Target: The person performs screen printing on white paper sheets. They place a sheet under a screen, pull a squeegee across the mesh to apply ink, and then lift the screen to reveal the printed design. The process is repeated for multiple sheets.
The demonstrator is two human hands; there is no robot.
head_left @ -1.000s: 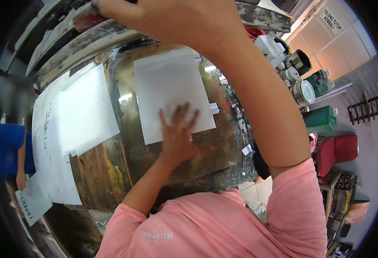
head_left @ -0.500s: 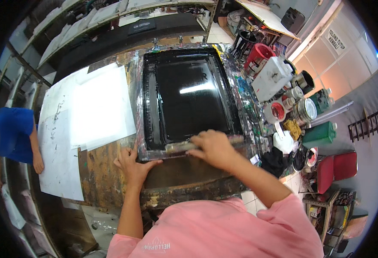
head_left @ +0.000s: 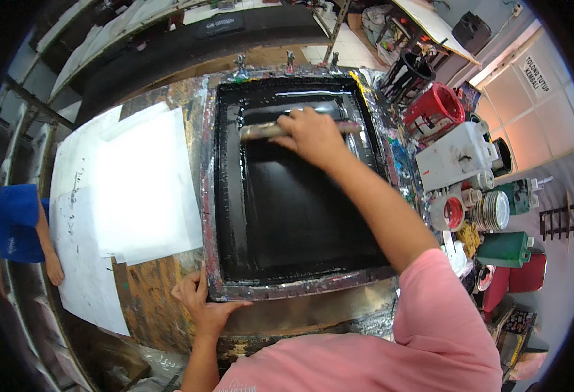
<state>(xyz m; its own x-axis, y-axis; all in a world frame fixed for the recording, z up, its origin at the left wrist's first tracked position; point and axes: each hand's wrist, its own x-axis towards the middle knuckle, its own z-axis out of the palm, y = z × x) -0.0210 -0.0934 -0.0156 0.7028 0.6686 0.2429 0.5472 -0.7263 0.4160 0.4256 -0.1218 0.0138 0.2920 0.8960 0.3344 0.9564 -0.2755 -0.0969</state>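
Observation:
A screen printing frame [head_left: 212, 222] coated with black ink lies on the worktable. My right hand [head_left: 310, 136] is closed round the middle of a long wooden squeegee [head_left: 259, 132], which lies crosswise over the black mesh near the frame's far end. The squeegee's lower edge is hidden behind the handle and my hand. At the near left corner of the frame, my left hand [head_left: 205, 307] touches it with spread fingers: the thumb stretches along the near side, the index finger along the left side. Left of the frame lies a stack of white sheets [head_left: 144, 189].
Metal hinge clamps [head_left: 291, 62] stand behind the frame. Along the right side crowd a red bucket [head_left: 436, 108], a white jerrycan [head_left: 457, 157], a green jerrycan [head_left: 504, 249] and several tins. At far left stands a person in blue [head_left: 14, 222], one hand by the sheets.
My right hand has pushed the squeegee from the frame's near edge to near its far end. My left hand stays at the corner. The whole view has shifted somewhat.

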